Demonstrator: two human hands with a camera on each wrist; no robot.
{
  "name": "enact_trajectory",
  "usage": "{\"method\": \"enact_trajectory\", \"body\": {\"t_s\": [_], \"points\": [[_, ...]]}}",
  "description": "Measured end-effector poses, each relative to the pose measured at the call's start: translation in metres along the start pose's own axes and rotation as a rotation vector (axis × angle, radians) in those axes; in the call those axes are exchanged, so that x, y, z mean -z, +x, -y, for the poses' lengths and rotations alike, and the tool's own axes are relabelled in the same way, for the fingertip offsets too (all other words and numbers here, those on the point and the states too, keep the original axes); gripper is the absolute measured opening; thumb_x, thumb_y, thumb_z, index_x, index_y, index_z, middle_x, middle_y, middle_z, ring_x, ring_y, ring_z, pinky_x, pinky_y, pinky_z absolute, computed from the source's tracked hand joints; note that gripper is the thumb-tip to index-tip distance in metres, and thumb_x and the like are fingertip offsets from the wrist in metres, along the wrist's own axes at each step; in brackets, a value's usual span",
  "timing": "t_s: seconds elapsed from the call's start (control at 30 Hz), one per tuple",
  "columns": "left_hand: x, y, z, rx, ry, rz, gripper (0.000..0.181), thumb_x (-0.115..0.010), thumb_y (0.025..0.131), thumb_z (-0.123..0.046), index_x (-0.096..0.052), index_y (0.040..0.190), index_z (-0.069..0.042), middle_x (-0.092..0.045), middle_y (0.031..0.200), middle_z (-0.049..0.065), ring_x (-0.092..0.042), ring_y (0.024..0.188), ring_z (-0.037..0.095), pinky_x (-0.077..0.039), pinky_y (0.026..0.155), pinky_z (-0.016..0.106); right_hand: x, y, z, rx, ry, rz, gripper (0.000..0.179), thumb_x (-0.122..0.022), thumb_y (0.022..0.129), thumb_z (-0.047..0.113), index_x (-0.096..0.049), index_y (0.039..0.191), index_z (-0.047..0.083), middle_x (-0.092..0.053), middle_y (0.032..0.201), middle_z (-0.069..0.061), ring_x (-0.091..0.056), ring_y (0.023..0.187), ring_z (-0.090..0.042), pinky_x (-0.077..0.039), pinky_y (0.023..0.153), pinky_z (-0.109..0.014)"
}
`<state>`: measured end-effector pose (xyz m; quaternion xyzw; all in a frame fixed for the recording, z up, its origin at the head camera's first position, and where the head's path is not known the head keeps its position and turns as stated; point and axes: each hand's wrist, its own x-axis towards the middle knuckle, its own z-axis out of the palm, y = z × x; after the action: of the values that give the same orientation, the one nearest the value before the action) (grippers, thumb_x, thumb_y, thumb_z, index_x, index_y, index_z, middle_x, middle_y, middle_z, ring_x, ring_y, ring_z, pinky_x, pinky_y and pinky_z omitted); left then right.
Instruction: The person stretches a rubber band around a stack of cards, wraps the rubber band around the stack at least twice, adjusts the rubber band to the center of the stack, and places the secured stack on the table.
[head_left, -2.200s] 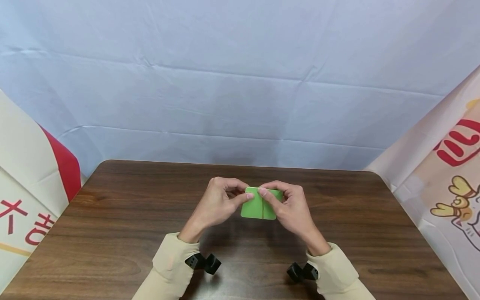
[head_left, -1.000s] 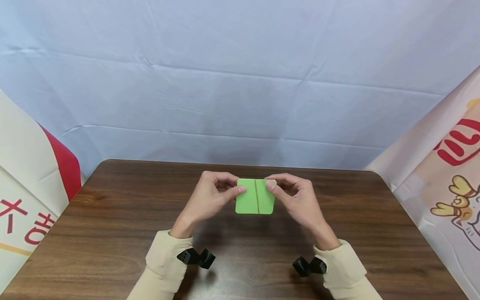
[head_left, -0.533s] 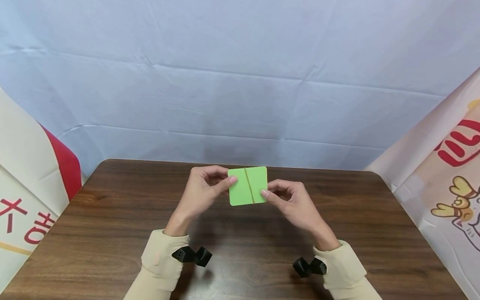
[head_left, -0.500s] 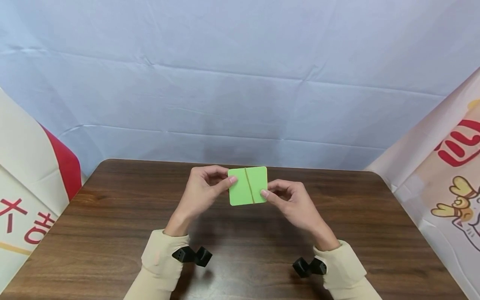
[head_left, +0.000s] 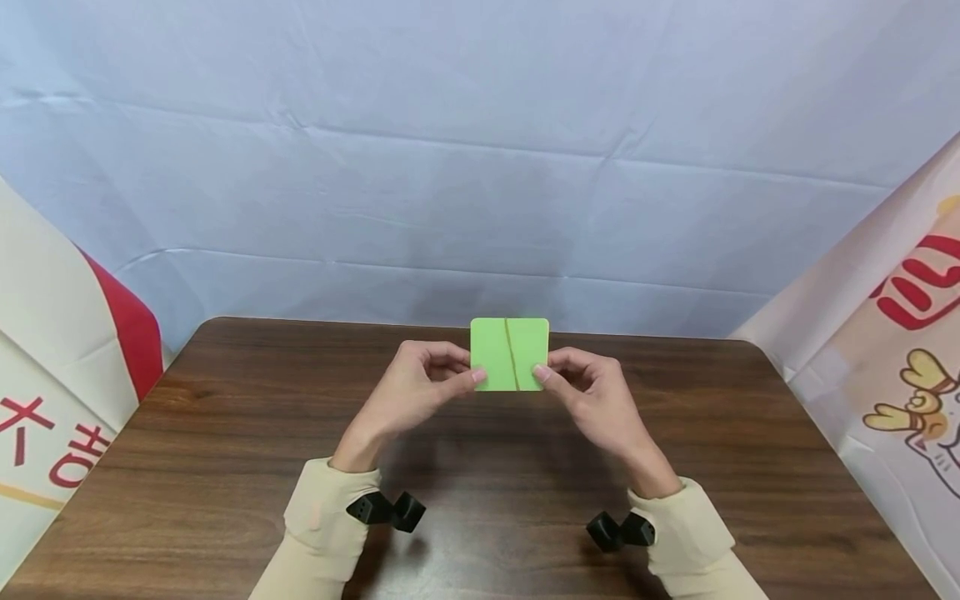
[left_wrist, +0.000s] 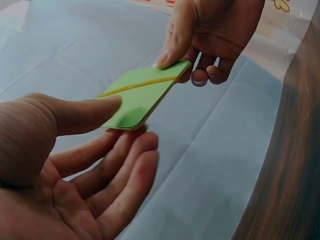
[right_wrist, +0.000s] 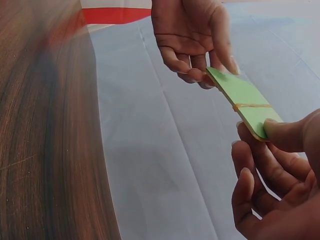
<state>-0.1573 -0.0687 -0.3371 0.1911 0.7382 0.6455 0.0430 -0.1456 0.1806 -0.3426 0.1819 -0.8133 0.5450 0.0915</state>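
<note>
A thin stack of green cards [head_left: 491,346] with rounded corners is held up above the table. Round its middle runs a tan rubber band [head_left: 512,350], slightly slanted. My left hand [head_left: 412,387] pinches the lower left corner, thumb on the front face and fingers behind. At the lower right corner my right hand [head_left: 596,396] pinches the stack the same way. In the left wrist view the stack [left_wrist: 145,95] shows its layered edge, with the band [left_wrist: 135,87] looking yellow. The right wrist view shows the band [right_wrist: 252,105] wrapping over the stack's edge.
The brown wood-grain table [head_left: 225,433] lies below the hands. A pale blue cloth [head_left: 480,167] hangs behind its far edge. Printed cloths stand at the left [head_left: 45,375] and right [head_left: 900,350]. Each cream sleeve carries a small black wrist camera [head_left: 386,510].
The green stack has risen, tilted and levelled again, and now stands higher between the hands. Both hands have shifted from its top edge to its lower corners, uncovering more of the face.
</note>
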Motion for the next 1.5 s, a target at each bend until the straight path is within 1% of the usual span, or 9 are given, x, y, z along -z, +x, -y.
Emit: {"method": "enact_trajectory", "body": {"t_s": [0.07, 0.17, 0.33, 0.47, 0.73, 0.97, 1.13, 1.23, 1.5], "points": [[-0.001, 0.0, 0.001, -0.016, 0.005, 0.016, 0.011, -0.077, 0.089, -0.004, -0.075, 0.097, 0.003, -0.072, 0.084, 0.017, -0.07, 0.069, 0.019, -0.06, 0.068, 0.035, 0.0, 0.001, -0.001, 0.002, 0.008, -0.012, 0.009, -0.072, 0.096, 0.009, -0.075, 0.099, 0.001, -0.074, 0.085, -0.008, -0.066, 0.072, -0.015, -0.052, 0.064, -0.028], [-0.003, 0.001, 0.002, -0.04, 0.003, 0.006, 0.009, -0.076, 0.088, 0.0, -0.074, 0.094, 0.005, -0.072, 0.08, 0.017, -0.07, 0.066, 0.018, -0.06, 0.066, 0.035, -0.001, 0.001, -0.001, -0.015, 0.018, -0.014, 0.01, -0.072, 0.096, 0.01, -0.075, 0.099, 0.001, -0.073, 0.086, -0.009, -0.065, 0.073, -0.015, -0.052, 0.065, -0.027], [-0.005, 0.001, 0.001, -0.059, 0.003, -0.028, 0.008, -0.076, 0.088, 0.001, -0.074, 0.093, 0.006, -0.072, 0.077, 0.014, -0.069, 0.065, 0.016, -0.06, 0.065, 0.034, -0.004, 0.0, 0.0, -0.099, 0.053, 0.075, 0.013, -0.072, 0.096, 0.015, -0.075, 0.101, 0.003, -0.074, 0.088, -0.006, -0.068, 0.078, -0.019, -0.053, 0.069, -0.03], [-0.005, 0.0, 0.0, -0.064, 0.003, -0.035, 0.008, -0.076, 0.088, 0.002, -0.074, 0.093, 0.007, -0.072, 0.078, 0.014, -0.07, 0.066, 0.016, -0.06, 0.065, 0.034, -0.007, -0.001, 0.0, -0.14, 0.101, 0.132, 0.016, -0.072, 0.096, 0.014, -0.075, 0.105, 0.001, -0.075, 0.088, -0.011, -0.071, 0.082, -0.023, -0.055, 0.073, -0.03], [-0.011, 0.001, 0.0, -0.054, -0.025, -0.063, 0.008, -0.077, 0.086, 0.004, -0.075, 0.093, 0.007, -0.073, 0.079, 0.016, -0.071, 0.066, 0.017, -0.06, 0.065, 0.034, -0.011, -0.003, 0.0, -0.186, 0.132, 0.121, 0.019, -0.075, 0.094, 0.017, -0.077, 0.103, 0.001, -0.076, 0.082, -0.008, -0.072, 0.08, -0.023, -0.055, 0.074, -0.031], [-0.016, 0.001, 0.001, -0.058, -0.038, -0.059, 0.006, -0.077, 0.086, 0.004, -0.075, 0.091, 0.007, -0.073, 0.077, 0.015, -0.071, 0.066, 0.017, -0.06, 0.065, 0.033, -0.012, -0.005, 0.002, -0.181, 0.138, 0.135, 0.02, -0.075, 0.094, 0.018, -0.077, 0.101, 0.0, -0.075, 0.08, -0.009, -0.073, 0.082, -0.023, -0.054, 0.073, -0.029], [-0.016, 0.001, 0.0, -0.06, -0.044, -0.063, 0.007, -0.077, 0.086, 0.004, -0.075, 0.092, 0.007, -0.073, 0.077, 0.016, -0.071, 0.066, 0.017, -0.06, 0.065, 0.033, -0.013, -0.005, 0.003, -0.186, 0.146, 0.129, 0.022, -0.075, 0.094, 0.019, -0.076, 0.101, -0.002, -0.075, 0.079, -0.008, -0.072, 0.084, -0.03, -0.053, 0.072, -0.029], [-0.017, 0.001, -0.001, -0.06, -0.048, -0.062, 0.007, -0.077, 0.086, 0.004, -0.075, 0.092, 0.007, -0.073, 0.077, 0.016, -0.07, 0.066, 0.016, -0.06, 0.065, 0.033, -0.013, -0.005, 0.003, -0.182, 0.154, 0.13, 0.022, -0.075, 0.095, 0.02, -0.076, 0.101, -0.001, -0.076, 0.079, -0.008, -0.072, 0.085, -0.03, -0.053, 0.072, -0.028], [-0.017, 0.0, -0.003, -0.045, -0.082, -0.061, 0.008, -0.075, 0.088, 0.004, -0.074, 0.094, 0.009, -0.073, 0.078, 0.016, -0.071, 0.066, 0.017, -0.061, 0.066, 0.035, -0.014, -0.006, 0.003, -0.158, 0.176, 0.126, 0.021, -0.074, 0.095, 0.019, -0.076, 0.102, 0.0, -0.074, 0.084, -0.022, -0.072, 0.089, -0.023, -0.054, 0.079, -0.031]]}}
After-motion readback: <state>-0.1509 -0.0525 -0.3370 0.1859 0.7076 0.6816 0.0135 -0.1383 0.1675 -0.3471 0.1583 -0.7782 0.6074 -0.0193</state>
